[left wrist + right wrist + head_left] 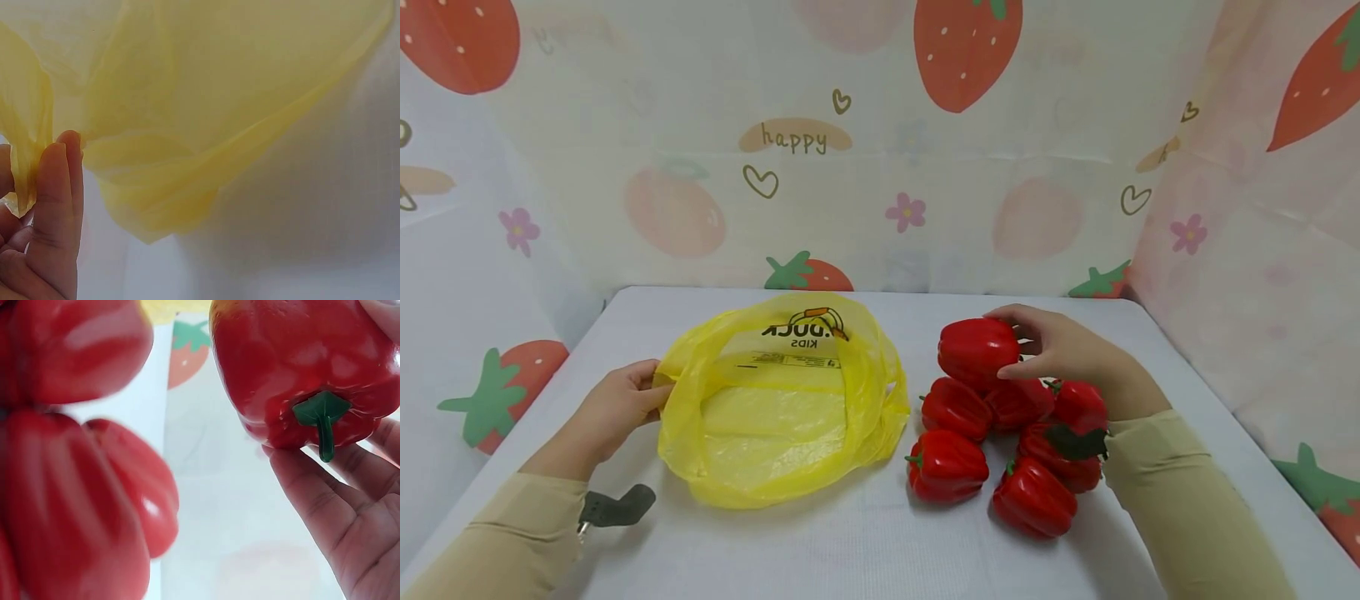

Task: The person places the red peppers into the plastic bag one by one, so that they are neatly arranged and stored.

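Note:
A yellow plastic bag [775, 492] lies with its mouth spread wide on the white table. At its left rim my left hand [617, 410] pinches the film between thumb and fingers, and the left wrist view shows the bag's thin edge [28, 156] between them. My right hand [1063, 350] grips a red bell pepper [977, 352], raised above a cluster of similar ones. Its green stem [324, 422] faces the right wrist camera. Below it are several more red peppers, among them one at the front left [947, 467] and one at the front [1034, 498].
The white table [865, 550] ends at a fabric backdrop [880, 225] printed with strawberries, which also rises on both sides. A dark camera mount [621, 506] sticks out from the left wrist; another dark piece [1075, 442] at the right wrist overlaps the peppers.

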`<state>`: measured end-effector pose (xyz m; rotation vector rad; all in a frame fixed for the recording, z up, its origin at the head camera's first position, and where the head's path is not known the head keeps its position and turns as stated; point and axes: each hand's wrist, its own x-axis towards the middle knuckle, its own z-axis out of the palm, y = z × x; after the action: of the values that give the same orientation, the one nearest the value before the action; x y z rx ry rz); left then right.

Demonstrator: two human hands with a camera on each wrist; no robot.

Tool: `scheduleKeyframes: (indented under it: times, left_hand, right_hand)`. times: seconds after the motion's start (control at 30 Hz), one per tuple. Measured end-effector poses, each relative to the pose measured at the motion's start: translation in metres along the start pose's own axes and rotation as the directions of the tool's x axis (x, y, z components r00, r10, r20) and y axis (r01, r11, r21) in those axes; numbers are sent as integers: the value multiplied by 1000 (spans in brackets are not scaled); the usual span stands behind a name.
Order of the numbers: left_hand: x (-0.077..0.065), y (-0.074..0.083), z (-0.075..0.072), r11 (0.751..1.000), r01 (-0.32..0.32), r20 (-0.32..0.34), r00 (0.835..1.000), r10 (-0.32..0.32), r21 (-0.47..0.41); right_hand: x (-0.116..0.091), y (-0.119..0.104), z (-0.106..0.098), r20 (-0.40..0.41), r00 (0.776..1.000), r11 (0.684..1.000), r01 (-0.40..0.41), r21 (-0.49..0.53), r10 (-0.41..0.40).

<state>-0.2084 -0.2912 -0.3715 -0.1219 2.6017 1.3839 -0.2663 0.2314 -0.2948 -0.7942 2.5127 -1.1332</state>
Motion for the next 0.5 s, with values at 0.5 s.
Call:
scheduleKeyframes:
  times: [0.5]
  left_hand:
    - [0, 4, -1, 1000, 6, 8, 1000, -6, -1]
  right_hand:
    - [41, -27, 28, 62, 997, 997, 48, 65, -52]
